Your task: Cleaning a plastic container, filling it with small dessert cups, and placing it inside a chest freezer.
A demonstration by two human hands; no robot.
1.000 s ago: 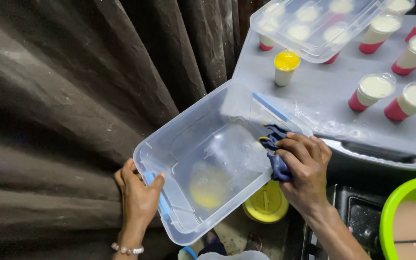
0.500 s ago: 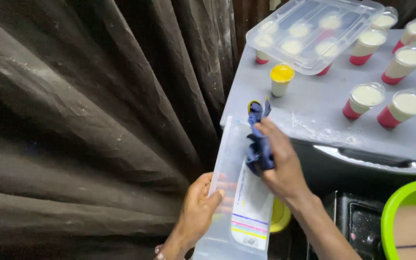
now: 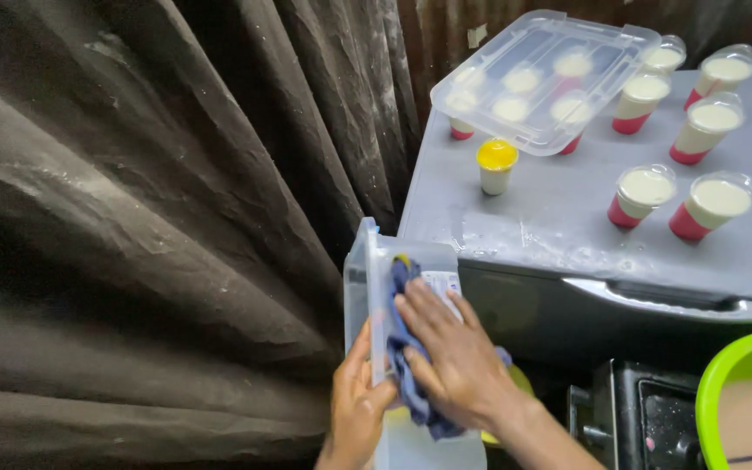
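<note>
The container (image 3: 402,348) stands on edge just left of the table (image 3: 559,226), before the curtain (image 3: 150,218). On the table, a lid (image 3: 546,78) rests over the back cups; more cups (image 3: 646,196) stand to the right. A bowl (image 3: 741,400) sits lower right.
</note>
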